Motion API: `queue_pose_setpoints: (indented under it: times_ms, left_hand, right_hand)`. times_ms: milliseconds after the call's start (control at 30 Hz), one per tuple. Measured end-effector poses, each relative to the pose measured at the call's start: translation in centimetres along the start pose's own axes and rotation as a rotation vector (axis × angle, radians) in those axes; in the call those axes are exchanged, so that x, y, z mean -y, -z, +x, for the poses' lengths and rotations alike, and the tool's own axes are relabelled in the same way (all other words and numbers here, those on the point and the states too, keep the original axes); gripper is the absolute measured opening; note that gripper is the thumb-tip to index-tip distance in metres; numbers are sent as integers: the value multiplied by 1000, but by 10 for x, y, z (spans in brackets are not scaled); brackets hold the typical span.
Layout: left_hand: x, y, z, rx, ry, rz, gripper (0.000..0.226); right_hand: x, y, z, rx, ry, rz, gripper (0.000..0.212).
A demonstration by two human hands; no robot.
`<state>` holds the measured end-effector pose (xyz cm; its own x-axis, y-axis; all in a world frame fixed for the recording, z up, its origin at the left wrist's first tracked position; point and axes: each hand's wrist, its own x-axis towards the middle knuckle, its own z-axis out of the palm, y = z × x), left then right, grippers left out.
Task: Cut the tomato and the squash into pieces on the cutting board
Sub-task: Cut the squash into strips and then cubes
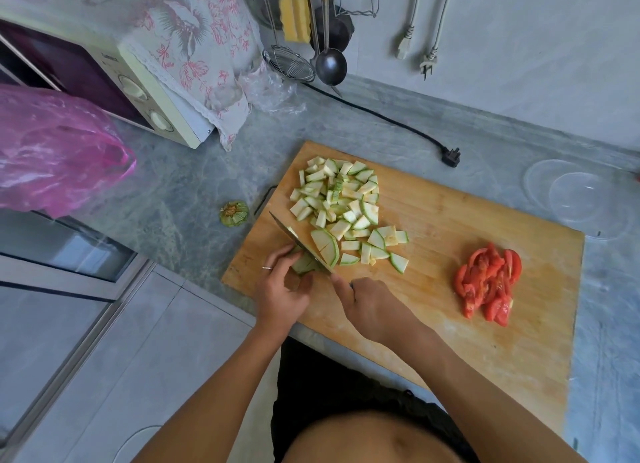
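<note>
Now, near to far, from the person's edge of the counter:

Right hand: the right hand (369,303) sits at about 6 o'clock on the cutting board (450,220), fingers wrapped round the knife handle and the forefinger stretched along the top toward the blade, likely to steady the cut.

Left hand: the left hand (282,289), just at 9 o'clock of the right one, pins the last piece of squash (304,263) with fingers curled and bunched on it; a ring shows on one finger. Curled tips seem meant to stay back from the edge.

Knife: the knife (299,243) runs from the right hand up toward 11 o'clock, its blade down on the squash right beside the left fingertips, tip out toward the board's left rim.

Squash pieces: the squash pieces (337,203) lie heaped from the blade toward 12 o'clock, probably pushed aside to keep the cutting spot free; a few larger half-rounds lie just beside the blade.

Tomato: the tomato slices (488,284) rest in one pile at 3 o'clock on the board, well apart from the squash, so that part looks done.

Progress: only the small held piece looks uncut, so the job seems nearly finished.

Stem end: the squash stem end (234,213) lies off the board at 9 o'clock on the counter, apparently discarded.

Further back: clear bowls (581,199) wait at 2 o'clock; a pink bag (59,151) and microwave (104,78) sit at 10 o'clock.
</note>
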<state>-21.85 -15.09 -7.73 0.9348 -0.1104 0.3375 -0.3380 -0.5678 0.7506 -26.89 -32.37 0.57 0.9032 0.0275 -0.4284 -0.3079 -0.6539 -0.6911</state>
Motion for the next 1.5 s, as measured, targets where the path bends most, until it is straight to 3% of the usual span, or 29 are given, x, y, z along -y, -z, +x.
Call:
queue_pose_setpoints:
  times_ms: [133,300,600,867,1000,1200,1500]
  left_hand:
    - [2,-2,-2,-7,-15,2,40]
    - [2,3,0,13,-13,-10,41]
    - [4,7,-2,-14,-54,-29,35]
    - [5,8,-7,-35,9,-10,37]
    - [4,7,-7,-51,23,19,36]
    - [-2,3,-5,-48,48,26,31]
    - [-5,7,-5,1,70,39,36]
  right_hand:
    - [-5,7,-5,34,-51,59,64]
    - [-5,21,5,130,-224,444,62]
    - [19,31,-10,49,12,114,69]
    - [27,28,-23,45,38,21,65]
    - [30,25,-25,38,71,-48,52]
    - [30,11,-17,54,63,-100,63]
    - [26,-7,-4,-17,42,30,54]
